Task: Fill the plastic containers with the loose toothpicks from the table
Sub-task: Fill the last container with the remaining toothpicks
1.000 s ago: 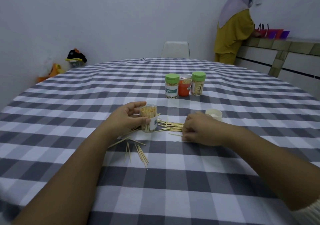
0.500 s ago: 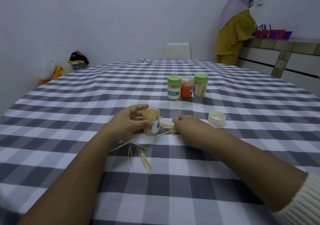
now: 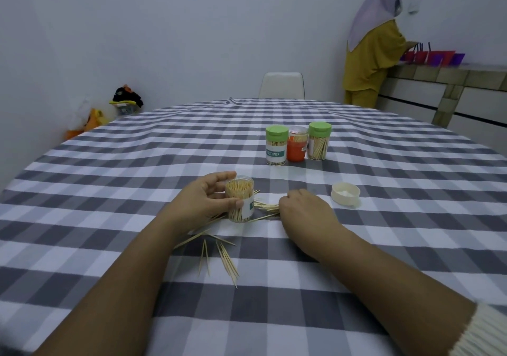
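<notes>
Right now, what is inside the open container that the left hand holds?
The open container in the left hand holds upright toothpicks, nearly to the rim. Its white label and the thumb cover part of the side.

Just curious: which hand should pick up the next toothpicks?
The right hand, probably: it rests on the toothpicks beside the jar, while the left hand holds that jar.

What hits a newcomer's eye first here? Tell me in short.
The open jar, packed with toothpicks, stands mid-table, gripped by the left hand. Beside it the right hand rests on loose toothpicks, with more scattered nearer the camera. Farther back stand two green-lidded jars flanking an orange one, and a white lid lies to the right.
</notes>
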The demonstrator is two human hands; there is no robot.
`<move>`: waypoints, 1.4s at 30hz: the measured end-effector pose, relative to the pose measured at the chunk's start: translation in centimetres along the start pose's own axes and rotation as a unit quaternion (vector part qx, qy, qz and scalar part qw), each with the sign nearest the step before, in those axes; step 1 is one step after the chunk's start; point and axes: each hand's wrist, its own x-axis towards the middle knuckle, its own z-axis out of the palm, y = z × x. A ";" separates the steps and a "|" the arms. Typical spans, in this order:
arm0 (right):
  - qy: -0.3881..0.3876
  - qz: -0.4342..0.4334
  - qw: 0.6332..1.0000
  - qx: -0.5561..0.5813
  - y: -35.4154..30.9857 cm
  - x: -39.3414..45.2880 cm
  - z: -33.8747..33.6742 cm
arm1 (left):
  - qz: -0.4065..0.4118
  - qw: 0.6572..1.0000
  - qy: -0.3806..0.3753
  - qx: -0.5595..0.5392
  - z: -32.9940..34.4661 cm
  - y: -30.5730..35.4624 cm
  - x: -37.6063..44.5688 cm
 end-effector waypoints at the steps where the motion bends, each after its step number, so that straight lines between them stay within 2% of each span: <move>1: -0.004 0.004 1.000 0.007 0.3 0.1 0.0 | 0.000 1.000 -0.001 0.000 0.0 0.0 0.0; 6: -0.078 0.070 0.988 0.117 1.6 0.8 -2.0 | 0.003 1.000 -0.002 -0.009 0.4 0.0 0.0; 9: -0.057 0.092 0.962 0.249 2.4 1.0 -2.6 | 0.002 1.000 -0.005 -0.015 0.5 0.0 0.0; 10: -0.036 0.096 0.942 0.318 2.7 1.0 -2.6 | 0.003 1.000 -0.005 -0.017 0.5 0.0 0.0; 13: 0.019 0.104 0.852 0.514 2.7 1.2 -3.0 | 0.008 1.000 -0.004 -0.010 1.0 -0.1 0.0; 17: 0.080 0.115 0.749 0.647 1.9 2.6 -4.5 | 0.017 1.000 -0.008 -0.001 1.8 -0.1 0.2; 23: 0.141 0.103 0.683 0.709 -0.3 3.9 -5.1 | 0.026 1.000 -0.013 0.006 2.4 0.0 0.4; 25: 0.142 0.112 0.694 0.697 -0.9 3.9 -4.5 | 0.028 0.999 -0.017 0.003 2.5 0.0 0.4; 28: 0.145 0.130 0.743 0.640 -1.4 3.5 -3.5 | 0.031 0.999 -0.019 0.007 2.4 -0.1 0.5; 34: 0.109 0.137 0.808 0.562 -1.5 3.0 -2.5 | 0.036 0.999 -0.015 0.018 2.4 -0.2 0.7; 40: 0.065 0.124 0.816 0.561 -1.4 2.4 -2.1 | 0.032 0.999 -0.018 0.028 2.1 -0.4 0.8; 42: 0.078 0.115 0.807 0.574 -1.5 2.3 -2.2 | 0.033 0.999 -0.020 0.031 2.1 -0.5 0.8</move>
